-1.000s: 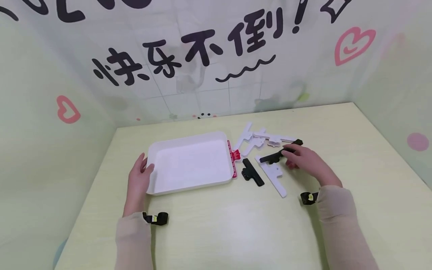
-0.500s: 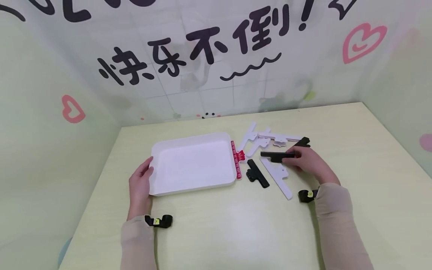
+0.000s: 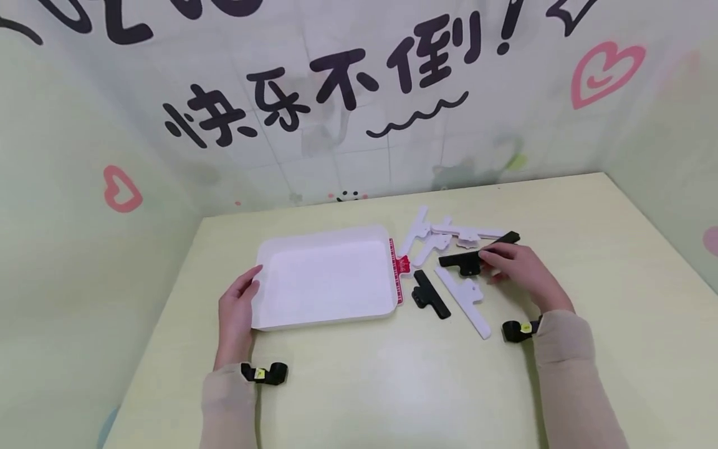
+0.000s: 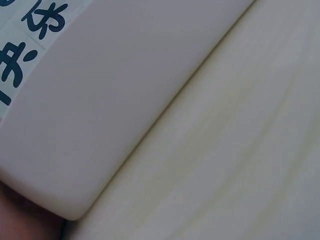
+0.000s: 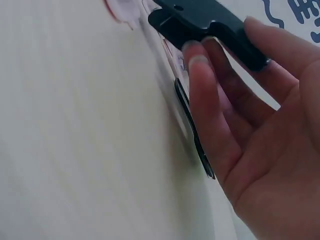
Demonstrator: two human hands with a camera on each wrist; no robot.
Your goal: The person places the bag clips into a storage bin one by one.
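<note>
In the head view my left hand (image 3: 237, 312) grips the left end of a shallow white tray (image 3: 325, 280), thumb at its rim. The tray's side wall (image 4: 110, 100) fills much of the left wrist view. My right hand (image 3: 518, 271) pinches a black bag clip (image 3: 460, 259) by one end, just above the pile. In the right wrist view, thumb and fingers hold that clip (image 5: 210, 20) from both sides. Behind the hand lies another black clip (image 3: 510, 237), partly hidden. A white clip (image 3: 464, 302) lies below the held one.
A third black clip (image 3: 430, 294) lies right of the tray. A red clip (image 3: 399, 270) stands against the tray's right wall. Several white clips (image 3: 443, 236) overlap farther back. A printed curtain (image 3: 336, 143) hangs behind the table (image 3: 381, 386).
My right hand has separated the black clip from the other black one and turned it, so its broad face now shows. The left hand stays at the tray.
</note>
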